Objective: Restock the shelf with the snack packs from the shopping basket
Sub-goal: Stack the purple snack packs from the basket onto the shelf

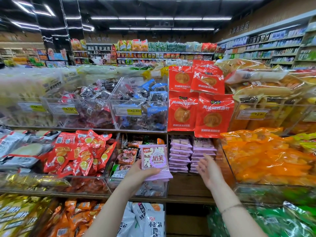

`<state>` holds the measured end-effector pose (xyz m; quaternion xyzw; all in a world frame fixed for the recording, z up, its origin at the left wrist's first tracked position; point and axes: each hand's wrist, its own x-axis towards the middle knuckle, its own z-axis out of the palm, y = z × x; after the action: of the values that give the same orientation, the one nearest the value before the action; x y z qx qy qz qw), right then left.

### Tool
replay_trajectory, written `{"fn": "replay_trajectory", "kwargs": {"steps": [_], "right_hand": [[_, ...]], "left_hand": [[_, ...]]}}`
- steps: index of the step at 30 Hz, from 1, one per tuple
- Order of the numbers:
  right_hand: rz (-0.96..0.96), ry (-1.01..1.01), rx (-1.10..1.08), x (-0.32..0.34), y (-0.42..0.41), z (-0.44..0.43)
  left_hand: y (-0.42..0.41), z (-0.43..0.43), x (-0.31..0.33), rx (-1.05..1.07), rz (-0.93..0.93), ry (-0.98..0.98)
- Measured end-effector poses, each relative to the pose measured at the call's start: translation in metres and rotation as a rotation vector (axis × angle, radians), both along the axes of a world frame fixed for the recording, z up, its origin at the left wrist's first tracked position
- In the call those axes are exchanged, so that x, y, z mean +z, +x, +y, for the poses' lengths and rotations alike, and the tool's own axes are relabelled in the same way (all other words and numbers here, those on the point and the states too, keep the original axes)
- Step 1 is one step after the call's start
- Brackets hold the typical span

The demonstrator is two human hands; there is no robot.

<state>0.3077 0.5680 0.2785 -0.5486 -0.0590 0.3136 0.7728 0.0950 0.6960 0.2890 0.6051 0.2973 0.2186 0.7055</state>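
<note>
While the left hand (142,172) is gripping lilac snack packs (154,159), matching stacks (181,151) are sitting rightward, nearer the empty, straight-fingered right hand (209,171).

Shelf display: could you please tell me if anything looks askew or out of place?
The front right red pack leans askew and hangs down over the top of the purple stacks below it. Nothing looks spilled.

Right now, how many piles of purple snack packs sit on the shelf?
2: left pile and right pile, side by side beyond the right hand; more may hide behind.
</note>
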Motion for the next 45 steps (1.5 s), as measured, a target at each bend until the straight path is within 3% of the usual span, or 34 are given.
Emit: {"fn": "replay_trajectory", "kwargs": {"steps": [4, 7, 12, 17, 26, 35, 38, 41, 43, 45], "right_hand": [[-0.429, -0.255, 0.469, 0.015, -0.073, 0.002], [-0.638, -0.326, 0.49, 0.017, -0.094, 0.011], [-0.425, -0.22, 0.447, 0.013, -0.086, 0.013], [-0.109, 0.031, 0.284, -0.001, -0.068, 0.01], [-0.12, 0.028, -0.091, -0.006, -0.009, 0.027], [-0.004, 0.105, 0.03, 0.02, 0.013, 0.074], [-0.107, -0.116, -0.055, 0.021, 0.016, 0.088], [-0.436, -0.445, -0.107, 0.02, 0.018, 0.087], [-0.577, -0.477, -0.094, 0.019, 0.011, 0.075], [-0.589, -0.402, -0.093, 0.015, -0.005, 0.059]], "left_hand": [[0.0, 0.001, 0.001, -0.017, -0.006, -0.005], [-0.001, -0.001, 0.002, -0.028, -0.005, 0.008], [0.0, -0.005, 0.005, -0.007, -0.006, 0.02], [0.002, -0.003, 0.002, 0.004, 0.092, 0.101], [0.002, 0.004, -0.007, 0.021, 0.102, 0.11], [0.003, 0.004, -0.007, 0.023, 0.096, 0.08], [0.002, 0.004, -0.006, 0.022, 0.1, 0.074], [0.002, 0.003, -0.005, 0.026, 0.105, 0.083], [0.003, 0.004, -0.007, 0.027, 0.1, 0.088], [0.003, 0.003, -0.007, 0.034, 0.099, 0.099]]}}
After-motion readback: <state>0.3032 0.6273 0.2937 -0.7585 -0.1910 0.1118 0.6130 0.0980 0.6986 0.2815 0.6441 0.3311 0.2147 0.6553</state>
